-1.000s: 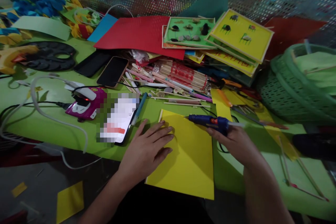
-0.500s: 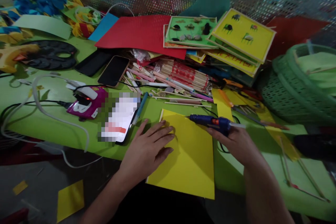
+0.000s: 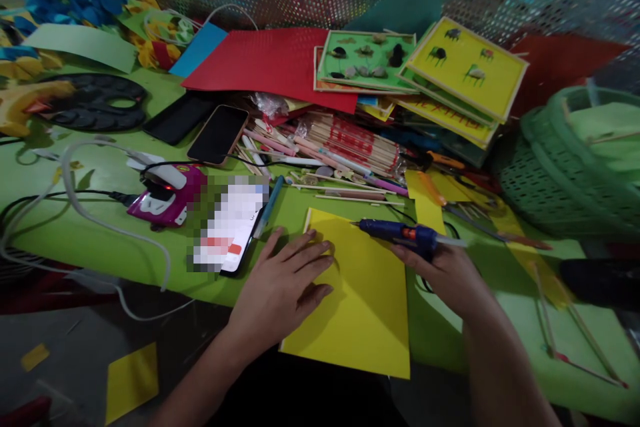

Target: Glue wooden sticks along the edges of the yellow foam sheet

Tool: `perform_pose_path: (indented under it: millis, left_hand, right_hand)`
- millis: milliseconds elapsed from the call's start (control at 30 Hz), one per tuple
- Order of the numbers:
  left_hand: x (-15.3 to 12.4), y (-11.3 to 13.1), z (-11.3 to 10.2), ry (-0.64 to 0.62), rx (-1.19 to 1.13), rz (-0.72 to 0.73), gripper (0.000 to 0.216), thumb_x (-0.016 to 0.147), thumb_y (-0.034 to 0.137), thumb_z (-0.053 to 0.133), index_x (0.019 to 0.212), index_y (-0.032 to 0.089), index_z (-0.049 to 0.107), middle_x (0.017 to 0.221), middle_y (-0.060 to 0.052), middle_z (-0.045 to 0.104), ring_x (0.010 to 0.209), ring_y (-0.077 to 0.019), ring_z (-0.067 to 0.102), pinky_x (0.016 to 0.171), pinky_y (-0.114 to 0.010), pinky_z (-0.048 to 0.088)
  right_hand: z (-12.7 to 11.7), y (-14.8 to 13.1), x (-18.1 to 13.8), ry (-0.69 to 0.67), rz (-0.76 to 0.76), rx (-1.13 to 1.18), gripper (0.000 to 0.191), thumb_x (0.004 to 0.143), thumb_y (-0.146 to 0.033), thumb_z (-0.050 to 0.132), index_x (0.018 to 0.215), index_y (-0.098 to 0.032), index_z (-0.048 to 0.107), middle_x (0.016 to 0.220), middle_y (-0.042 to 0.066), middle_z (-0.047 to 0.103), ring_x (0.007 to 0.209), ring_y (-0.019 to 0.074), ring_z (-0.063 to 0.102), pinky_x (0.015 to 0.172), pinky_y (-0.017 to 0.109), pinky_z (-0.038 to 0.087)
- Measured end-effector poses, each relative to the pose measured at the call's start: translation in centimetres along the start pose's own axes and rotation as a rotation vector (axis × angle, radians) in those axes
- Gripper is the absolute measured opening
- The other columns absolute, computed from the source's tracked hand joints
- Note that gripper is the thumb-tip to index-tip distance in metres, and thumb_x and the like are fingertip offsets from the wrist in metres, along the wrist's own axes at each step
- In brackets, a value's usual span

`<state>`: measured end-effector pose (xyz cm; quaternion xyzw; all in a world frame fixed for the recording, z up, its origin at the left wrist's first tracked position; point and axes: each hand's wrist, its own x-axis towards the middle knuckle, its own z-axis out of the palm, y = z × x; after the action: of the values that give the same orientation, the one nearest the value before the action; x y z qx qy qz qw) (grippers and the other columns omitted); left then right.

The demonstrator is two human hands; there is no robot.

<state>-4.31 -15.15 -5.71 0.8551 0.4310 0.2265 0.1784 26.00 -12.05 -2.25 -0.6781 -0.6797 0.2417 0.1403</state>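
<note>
Table [image 3: 440, 339] green, cluttered. Yellow sheet [image 3: 365, 310] at five o'clock, near edge: likely light, easily bent; press flat, lift by edges. Left hand [image 3: 283, 280] spread on its nine-o'clock side; right hand [image 3: 450, 275], four o'clock, holds blue glue gun [image 3: 393, 231], presumably rigid, light; grip handle, avoid nozzle [image 3: 357, 223] at sheet's twelve-o'clock edge.

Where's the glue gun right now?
In the head view, right of centre: the right hand holds the glue gun, its nozzle by the far edge of the yellow sheet on which the left hand rests.
</note>
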Motion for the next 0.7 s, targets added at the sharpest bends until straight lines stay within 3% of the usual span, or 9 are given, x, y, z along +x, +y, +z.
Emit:
perform_pose_path:
  millis: [300, 533, 700]
  left_hand:
    - [0.0, -0.1, 0.1, 0.001, -0.009, -0.002, 0.030, 0.101, 0.036, 0.059, 0.129, 0.030, 0.066, 0.144, 0.001, 0.065, 0.141, -0.0229, 0.053, 0.127, -0.054, 0.020]
    - [0.0, 0.0, 0.0, -0.015, -0.015, -0.009, 0.032, 0.101, 0.036, 0.058, 0.131, 0.031, 0.066, 0.144, 0.000, 0.065, 0.142, -0.0234, 0.052, 0.127, -0.054, 0.020]
    - [0.1, -0.1, 0.1, -0.003, -0.011, 0.001, 0.030, 0.101, 0.036, 0.058, 0.130, 0.030, 0.066, 0.145, 0.002, 0.064, 0.141, -0.0233, 0.053, 0.126, -0.055, 0.021]
  right_hand:
    - [-1.0, 0.2, 0.0, 0.013, -0.022, 0.023, 0.044, 0.084, -0.064, 0.061, 0.073, -0.022, 0.067, 0.067, 0.004, 0.067, 0.062, 0.0219, 0.060, 0.055, 0.032, 0.046]
    - [-0.6, 0.2, 0.0, 0.001, -0.008, 0.017, 0.044, 0.085, -0.064, 0.061, 0.081, -0.021, 0.068, 0.074, 0.005, 0.071, 0.069, 0.0236, 0.064, 0.063, 0.033, 0.049]
    - [-0.8, 0.2, 0.0, 0.023, -0.023, 0.007, 0.043, 0.084, -0.064, 0.061, 0.075, -0.022, 0.067, 0.065, 0.003, 0.064, 0.064, 0.0235, 0.061, 0.058, 0.034, 0.046]
